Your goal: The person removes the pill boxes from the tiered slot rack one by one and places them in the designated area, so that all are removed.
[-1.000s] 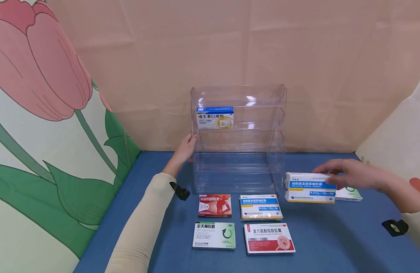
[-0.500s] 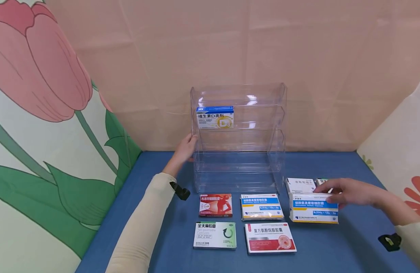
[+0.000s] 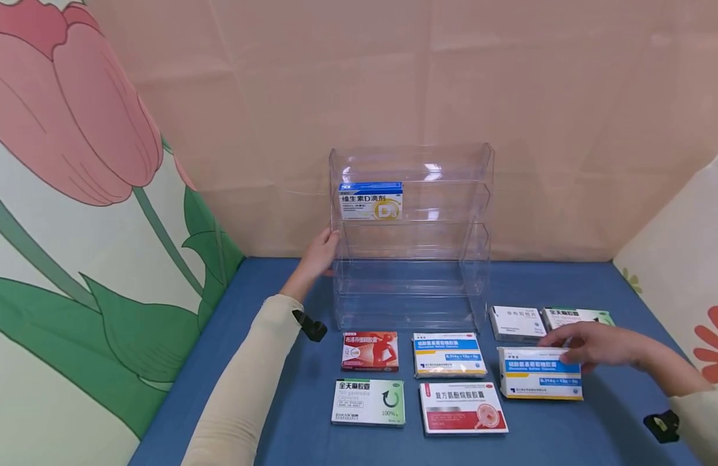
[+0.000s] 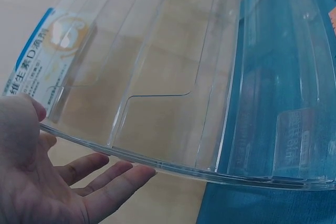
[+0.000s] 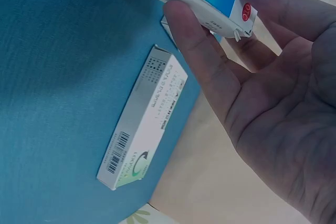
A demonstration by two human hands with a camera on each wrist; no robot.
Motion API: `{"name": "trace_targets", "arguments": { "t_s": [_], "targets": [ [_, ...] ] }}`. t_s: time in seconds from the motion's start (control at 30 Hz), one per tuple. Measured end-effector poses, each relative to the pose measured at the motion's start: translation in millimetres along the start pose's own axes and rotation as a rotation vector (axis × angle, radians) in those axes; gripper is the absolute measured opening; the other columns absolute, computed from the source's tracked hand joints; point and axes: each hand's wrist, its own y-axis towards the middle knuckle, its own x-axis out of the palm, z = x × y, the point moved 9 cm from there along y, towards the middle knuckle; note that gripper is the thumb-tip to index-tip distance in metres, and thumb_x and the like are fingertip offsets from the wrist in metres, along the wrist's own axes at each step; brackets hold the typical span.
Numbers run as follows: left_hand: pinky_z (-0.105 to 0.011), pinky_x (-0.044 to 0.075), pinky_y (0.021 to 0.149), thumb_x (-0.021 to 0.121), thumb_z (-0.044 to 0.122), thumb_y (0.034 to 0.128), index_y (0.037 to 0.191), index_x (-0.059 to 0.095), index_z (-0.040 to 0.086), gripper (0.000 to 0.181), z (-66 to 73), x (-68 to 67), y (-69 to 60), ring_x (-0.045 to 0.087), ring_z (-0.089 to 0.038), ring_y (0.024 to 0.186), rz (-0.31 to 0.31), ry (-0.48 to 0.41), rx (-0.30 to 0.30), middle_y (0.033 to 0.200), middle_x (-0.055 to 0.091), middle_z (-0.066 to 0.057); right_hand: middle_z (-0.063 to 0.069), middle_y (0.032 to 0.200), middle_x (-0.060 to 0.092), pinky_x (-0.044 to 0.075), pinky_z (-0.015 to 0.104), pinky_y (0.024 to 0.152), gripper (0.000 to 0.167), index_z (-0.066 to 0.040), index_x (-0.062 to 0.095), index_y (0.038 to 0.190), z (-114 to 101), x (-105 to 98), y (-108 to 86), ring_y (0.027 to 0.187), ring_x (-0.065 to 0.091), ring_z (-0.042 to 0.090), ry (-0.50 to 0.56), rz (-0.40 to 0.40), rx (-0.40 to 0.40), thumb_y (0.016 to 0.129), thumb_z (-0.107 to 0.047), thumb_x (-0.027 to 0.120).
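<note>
A clear plastic tiered display rack [image 3: 414, 278] stands at the back of the table. My left hand [image 3: 320, 254] holds its left side; in the left wrist view the thumb lies over the side wall's edge, the other fingers stretched along the outside. My right hand [image 3: 603, 346] pinches a blue, white and yellow medicine box [image 3: 542, 375] by its right end, tilted with its printed front facing me. Whether its lower edge touches the table cannot be told. A vitamin D drops box [image 3: 371, 202] sits at the left of an upper tier of the rack.
On the blue table [image 3: 312, 414] lie a red box [image 3: 370, 351], a like blue-white box [image 3: 449, 355], a green-white box [image 3: 368, 402] and a red-white box [image 3: 463, 408]. Behind my right hand lie a white box [image 3: 516, 322] and another green-white box [image 3: 574, 316].
My right hand has brought the blue-white medicine box down and toward me, uncovering the white box and green-white box behind it. The left hand stays on the rack.
</note>
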Motion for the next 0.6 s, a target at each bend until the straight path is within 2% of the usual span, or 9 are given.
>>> {"name": "trace_targets", "arguments": {
  "t_s": [0.2, 0.6],
  "targets": [
    [-0.055, 0.061, 0.076, 0.035, 0.047, 0.1057, 0.16, 0.032, 0.024, 0.059, -0.6, 0.3, -0.4, 0.04, -0.042, 0.141, 0.0, 0.01, 0.001, 0.158, 0.04, -0.012, 0.02, 0.121, 0.064, 0.062, 0.045, 0.077, 0.04, 0.0, 0.06, 0.135, 4.6, -0.7, 3.8, 0.097, 0.062, 0.029, 0.001, 0.013, -0.013, 0.096, -0.01, 0.066],
    [-0.055, 0.061, 0.076, 0.035, 0.047, 0.106, 0.16, 0.033, 0.026, 0.058, -0.7, 0.5, -0.6, 0.042, -0.043, 0.138, 0.007, 0.009, 0.003, 0.158, 0.041, -0.012, 0.024, 0.128, 0.059, 0.062, 0.041, 0.076, 0.04, -0.003, 0.063, 0.134, 9.2, -5.4, 10.7, 0.097, 0.061, 0.026, -0.073, 0.093, 0.01, 0.096, -0.01, 0.067]
  ]
}}
